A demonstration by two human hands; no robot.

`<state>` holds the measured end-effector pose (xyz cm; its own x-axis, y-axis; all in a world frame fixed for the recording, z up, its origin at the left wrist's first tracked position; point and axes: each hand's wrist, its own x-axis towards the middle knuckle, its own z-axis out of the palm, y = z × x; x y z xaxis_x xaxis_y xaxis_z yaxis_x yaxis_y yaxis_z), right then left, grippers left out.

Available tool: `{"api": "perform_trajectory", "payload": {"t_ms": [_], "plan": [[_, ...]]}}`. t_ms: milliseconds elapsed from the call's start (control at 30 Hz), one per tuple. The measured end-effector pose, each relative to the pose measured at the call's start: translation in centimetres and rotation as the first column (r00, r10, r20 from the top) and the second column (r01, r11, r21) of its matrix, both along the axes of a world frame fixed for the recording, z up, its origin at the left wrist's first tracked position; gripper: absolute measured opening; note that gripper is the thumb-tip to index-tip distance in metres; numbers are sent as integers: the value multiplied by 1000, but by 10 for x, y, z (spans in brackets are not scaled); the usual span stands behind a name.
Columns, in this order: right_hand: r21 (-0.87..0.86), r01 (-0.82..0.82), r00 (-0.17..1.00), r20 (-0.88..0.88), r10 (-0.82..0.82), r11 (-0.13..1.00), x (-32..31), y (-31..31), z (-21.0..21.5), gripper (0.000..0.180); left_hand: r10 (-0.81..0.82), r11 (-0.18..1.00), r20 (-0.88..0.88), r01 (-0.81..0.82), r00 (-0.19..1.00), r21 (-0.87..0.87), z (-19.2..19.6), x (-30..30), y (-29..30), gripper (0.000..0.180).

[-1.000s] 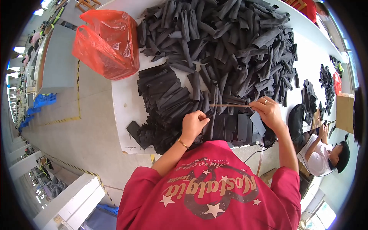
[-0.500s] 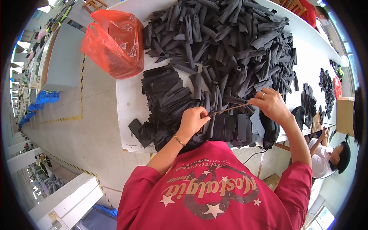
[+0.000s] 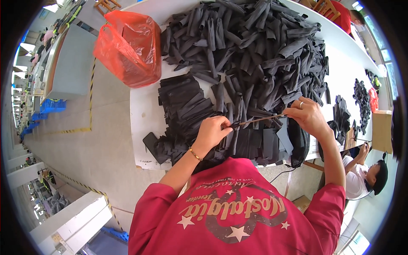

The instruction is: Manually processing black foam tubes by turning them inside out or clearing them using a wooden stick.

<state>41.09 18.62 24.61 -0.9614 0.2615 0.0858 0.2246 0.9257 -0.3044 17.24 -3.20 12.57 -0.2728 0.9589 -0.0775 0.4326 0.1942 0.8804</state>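
Observation:
My left hand is closed in a pinch on a small black fabric piece above the table's near part. In my right hand, the fingers pinch one end of a thin brown stick. The stick slants down to the left, and its other end meets the black piece; whether it goes inside cannot be made out. Beyond my hands lies a big heap of dark fabric tubes. Left of them are overlapping flat black fabric pieces. More flat dark pieces lie below the stick.
A red plastic bag stands at the white table's far left corner. A dark phone-like slab lies near the front left edge. To the right, a person in a white top sits by another dark pile.
My right hand has shifted slightly right with the stick, and more of the black piece shows at the left fingertips. The left hand has barely moved.

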Motion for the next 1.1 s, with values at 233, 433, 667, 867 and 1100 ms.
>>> {"api": "perform_trajectory", "payload": {"t_ms": [233, 433, 667, 867, 1100], "plan": [[-135, -37, 999, 5, 38, 990, -31, -39, -42, 21, -68, 995, -40, 71, 997, 74, 13, 13, 13, 13], [-704, 133, 974, -37, -223, 698, -56, -103, -114, 22, 540, 726, -138, -377, 830, 575, 32, 2, 1, 45], [-796, 229, 913, -24, -407, 560, -88, -164, -143, 16, 146, 773, 988, -618, -46, -144, -48, 6, -26, 27], [-707, 339, 827, -91, -555, 620, -98, -197, -153, 16, 344, 629, 928, -698, -146, -343, -29, 9, -12, 23], [-738, 394, 875, 118, -470, 548, -52, -208, -147, 11, 498, 507, 864, -782, -78, -363, -23, -29, -7, 22]]}}
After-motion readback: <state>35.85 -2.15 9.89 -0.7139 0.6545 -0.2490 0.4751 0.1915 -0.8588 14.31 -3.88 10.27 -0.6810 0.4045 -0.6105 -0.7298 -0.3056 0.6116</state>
